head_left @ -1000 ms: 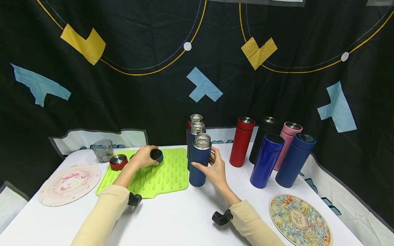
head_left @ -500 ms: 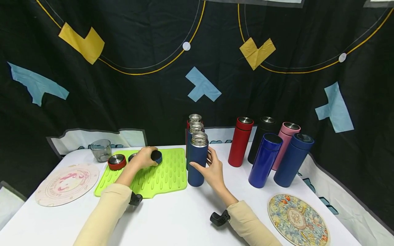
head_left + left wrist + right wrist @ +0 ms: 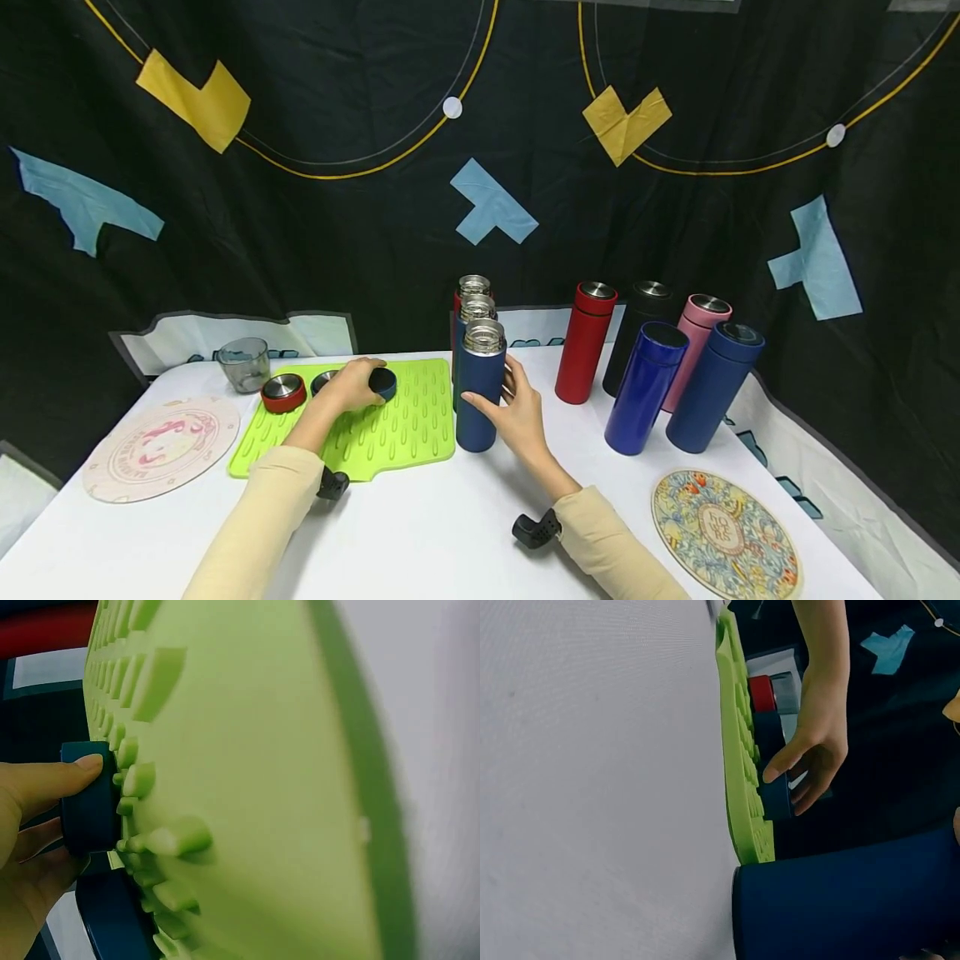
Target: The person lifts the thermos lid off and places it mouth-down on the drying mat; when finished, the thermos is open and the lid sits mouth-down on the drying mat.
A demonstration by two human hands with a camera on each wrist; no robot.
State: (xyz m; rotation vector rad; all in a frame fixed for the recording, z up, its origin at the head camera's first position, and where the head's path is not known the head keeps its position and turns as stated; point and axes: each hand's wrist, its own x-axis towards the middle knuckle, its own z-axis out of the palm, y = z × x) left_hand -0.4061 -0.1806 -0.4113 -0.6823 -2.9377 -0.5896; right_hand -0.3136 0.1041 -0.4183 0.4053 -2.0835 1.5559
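My left hand (image 3: 349, 387) pinches a dark blue flask lid (image 3: 384, 382) that rests on a green ribbed mat (image 3: 420, 421). In the left wrist view the thumb lies on the near side of this lid (image 3: 88, 817), its lower edge at the mat's ribs. A second blue lid (image 3: 116, 915) sits beside it, and a red lid (image 3: 283, 393) with a steel top lies farther left. My right hand (image 3: 519, 414) grips an open blue flask (image 3: 477, 387) standing upright at the mat's right edge. Behind it are another uncapped blue flask (image 3: 477, 307) and an uncapped red flask (image 3: 474, 285), both mostly hidden.
Several capped flasks stand at the right, among them a red flask (image 3: 587, 350) and a pink flask (image 3: 705, 321). A patterned round mat (image 3: 682, 525) lies in front of them. At the left are a pale round mat (image 3: 120, 458) and a glass cup (image 3: 246, 367).
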